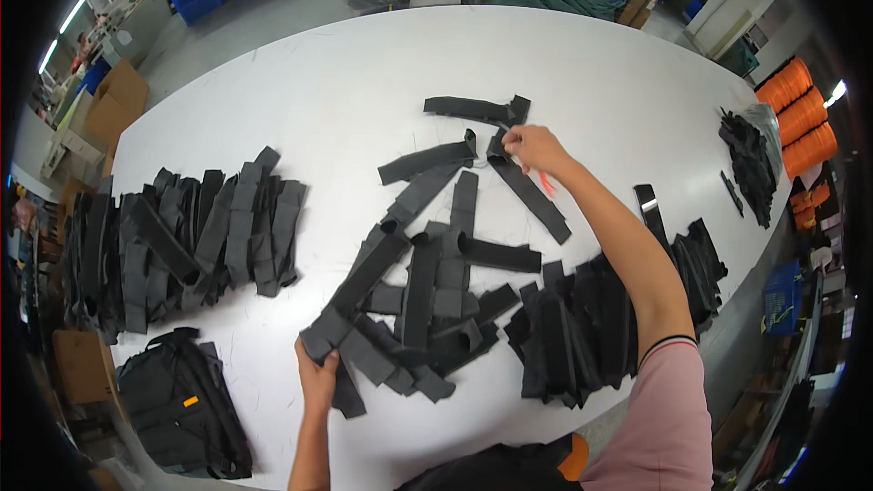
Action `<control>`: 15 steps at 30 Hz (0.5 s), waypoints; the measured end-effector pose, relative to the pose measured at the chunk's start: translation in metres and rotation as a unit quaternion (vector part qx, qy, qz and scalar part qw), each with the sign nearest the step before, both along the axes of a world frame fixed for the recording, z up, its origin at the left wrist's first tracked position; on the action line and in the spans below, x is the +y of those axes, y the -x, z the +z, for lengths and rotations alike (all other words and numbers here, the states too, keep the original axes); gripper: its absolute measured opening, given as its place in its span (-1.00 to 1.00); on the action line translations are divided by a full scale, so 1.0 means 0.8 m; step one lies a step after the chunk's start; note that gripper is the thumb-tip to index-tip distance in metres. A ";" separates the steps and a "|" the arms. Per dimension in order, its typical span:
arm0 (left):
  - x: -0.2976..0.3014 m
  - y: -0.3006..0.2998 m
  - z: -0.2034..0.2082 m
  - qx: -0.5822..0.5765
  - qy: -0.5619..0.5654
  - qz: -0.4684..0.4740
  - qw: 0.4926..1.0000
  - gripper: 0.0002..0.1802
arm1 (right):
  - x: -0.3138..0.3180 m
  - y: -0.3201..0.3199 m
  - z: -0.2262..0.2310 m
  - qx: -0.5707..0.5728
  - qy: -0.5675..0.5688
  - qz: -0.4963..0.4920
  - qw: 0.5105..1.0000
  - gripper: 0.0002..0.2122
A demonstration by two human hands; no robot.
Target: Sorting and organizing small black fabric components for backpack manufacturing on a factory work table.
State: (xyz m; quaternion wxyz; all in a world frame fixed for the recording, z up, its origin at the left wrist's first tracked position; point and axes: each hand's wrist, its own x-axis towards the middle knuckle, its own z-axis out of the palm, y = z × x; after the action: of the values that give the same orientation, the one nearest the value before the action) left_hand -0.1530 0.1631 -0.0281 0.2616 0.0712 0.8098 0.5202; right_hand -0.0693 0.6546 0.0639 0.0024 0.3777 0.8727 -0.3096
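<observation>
My left hand [318, 371] is closed around the end of a black fabric strip [329, 331] at the near left of a loose heap. My right hand [536, 147] reaches out to the far side of that heap. In it is a small cutting tool, seemingly thread snips [546, 184], with an orange-red handle below the fist and a thin tip by the fingers. That tip is next to a folded black strip [532, 193] and just below another strip [468, 109]. Several more strips, such as a looped strip [420, 295], lie crossed over one another between my hands.
On the white table [300, 100], a big pile of black strips [195, 245] lies left and another pile [582, 327] right. A black backpack [186, 409] rests at the near left edge. A phone-like object [647, 201] and black scraps [750, 164] are farther right, near orange spools [805, 114].
</observation>
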 end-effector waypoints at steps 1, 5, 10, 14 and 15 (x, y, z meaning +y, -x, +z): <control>-0.001 -0.010 -0.010 0.044 0.006 0.028 0.999 -0.27 | 0.019 0.026 -0.012 -0.019 -0.011 -0.020 1.000 -0.80; 0.024 -0.036 -0.011 0.199 0.053 0.037 0.978 -0.18 | 0.087 0.091 -0.085 -0.043 -0.161 0.010 0.986 -0.72; 0.026 -0.048 -0.037 0.247 0.165 -0.023 0.954 -0.15 | 0.118 0.136 -0.138 -0.064 -0.238 0.030 0.969 -0.58; 0.042 -0.042 -0.038 0.262 0.175 -0.032 0.949 -0.18 | 0.148 0.149 -0.064 -0.002 -0.288 -0.031 0.957 -0.59; 0.045 -0.038 -0.036 0.261 0.169 -0.035 0.950 -0.18 | 0.152 0.152 -0.019 0.022 -0.293 -0.054 0.954 -0.56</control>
State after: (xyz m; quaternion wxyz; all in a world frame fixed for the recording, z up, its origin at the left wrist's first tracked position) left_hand -0.1226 0.1990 -0.0569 0.0673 0.1879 0.9228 0.3296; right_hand -0.1911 0.7760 0.0487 -0.1445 0.4015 0.9031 -0.0484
